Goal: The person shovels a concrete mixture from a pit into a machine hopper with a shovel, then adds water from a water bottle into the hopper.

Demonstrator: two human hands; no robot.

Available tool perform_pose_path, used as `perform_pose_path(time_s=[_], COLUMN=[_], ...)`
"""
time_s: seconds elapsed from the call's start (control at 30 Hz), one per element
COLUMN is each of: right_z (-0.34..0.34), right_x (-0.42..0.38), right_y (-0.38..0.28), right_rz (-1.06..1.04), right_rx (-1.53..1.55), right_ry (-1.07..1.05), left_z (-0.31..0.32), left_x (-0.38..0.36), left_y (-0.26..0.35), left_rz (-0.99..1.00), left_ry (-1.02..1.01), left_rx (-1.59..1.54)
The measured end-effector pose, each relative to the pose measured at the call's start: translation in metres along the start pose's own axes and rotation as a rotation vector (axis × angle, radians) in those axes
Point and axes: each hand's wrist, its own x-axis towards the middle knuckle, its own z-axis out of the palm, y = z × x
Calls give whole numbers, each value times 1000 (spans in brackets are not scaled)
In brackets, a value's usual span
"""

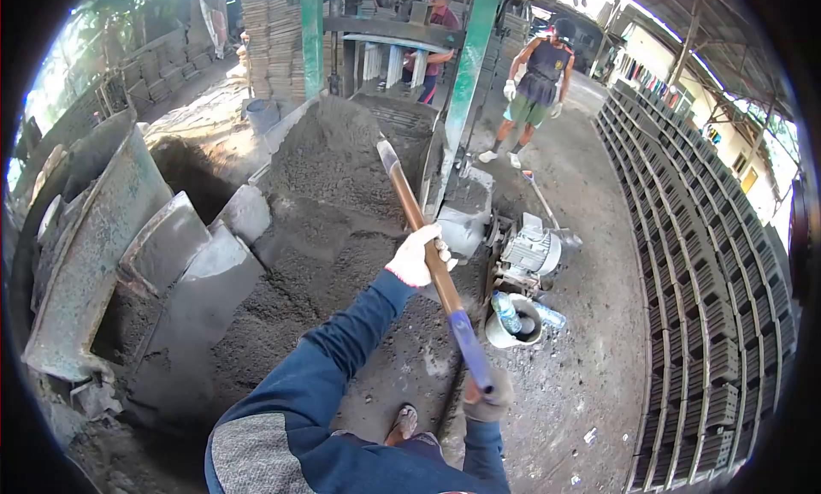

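My left hand (419,256), in a white glove, is wrapped round the middle of a shovel's wooden handle (410,205). My gloved right hand (489,396) is closed at the near end of the handle, just past a purple-blue wrapped section. From my hands the shovel slants forward and left to its metal socket. Its blade cannot be made out clearly against the grey material there. A heap of damp grey mix (321,165) lies ahead, in front of a machine with green posts (466,88). More loose mix spreads beneath my left arm.
A rusty curved metal drum (98,237) stands at left. To the right are an electric motor (532,250), a bucket (506,336) with plastic bottles, and long racks of grey blocks (697,289). One person (547,75) stands beyond; another (440,32) is behind the machine.
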Motion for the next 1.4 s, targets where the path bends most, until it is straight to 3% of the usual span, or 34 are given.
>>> perform_pose_path(time_s=[0.03, 0.1, 0.13, 0.2, 0.23, 0.27, 0.37, 0.4, 0.43, 0.5, 0.53, 0.57, 0.6, 0.67, 0.83, 0.9, 0.93, 0.97, 1.13, 1.17, 1.23, 1.37, 1.4], right_z=[-1, 5, 30, 33, 41, 35, 23, 19, 13, -3, -14, -14, -10, 0, 42, 68, 82, 104, 188, 197, 207, 197, 197], right_x=[13, 29, 11, -27, -39, -56, -102, -117, -141, -203, -237, -222, -208, -195, -190, -193, -186, -202, -173, -167, -176, -188, -194], right_y=[1, -12, 1, 17, 31, 50, 94, 112, 140, 205, 249, 242, 232, 208, 130, 73, 29, 3, -207, -245, -292, -318, -317], right_rz=[-265, -348, -480, -497, -532, -450, -252, -143, 57, 739, 1021, 1192, 1279, 1369, 1428, 1421, 1527, 1300, 1471, 1535, 1436, 1784, 1759], right_rx=[-55, -204, -175, -226, -225, -180, 1, 45, 107, 329, 424, 390, 381, 385, 485, 578, 627, 794, 961, 1013, 910, 1133, 1161], right_ry=[-91, -496, -385, -315, -275, -401, -504, -558, -645, -752, -729, -741, -753, -764, -810, -834, -841, -817, -1267, -1405, -1463, -1546, -1583], left_z=[-1, -27, -45, -49, -53, -59, -80, -90, -105, -141, -163, -197, -221, -274, -355, -367, -381, -392, -378, -372, -358, -275, -278], left_x=[6, 19, 23, 2, -11, -24, -83, -102, -123, -169, -191, -215, -235, -284, -393, -427, -441, -454, -503, -511, -530, -552, -557], left_y=[2, -4, -8, -19, -20, -25, -35, -29, -20, -1, 8, 9, -4, -30, -56, -32, -14, 10, 92, 87, 67, 19, 10], left_rz=[1, 16, 51, 141, 133, 150, 133, 131, 274, 533, 598, 583, 591, 590, 620, 698, 723, 747, 857, 866, 890, 922, 904], left_ry=[6, 128, 171, 275, 205, 185, 170, 156, 149, 117, 299, 337, 533, 741, 1004, 953, 952, 948, 868, 748, 510, 454, 449], left_rx=[7, 62, 96, 141, 140, 126, 13, -78, -97, -111, -207, -357, -334, -392, -590, -534, -535, -531, -549, -608, -715, -738, -703])
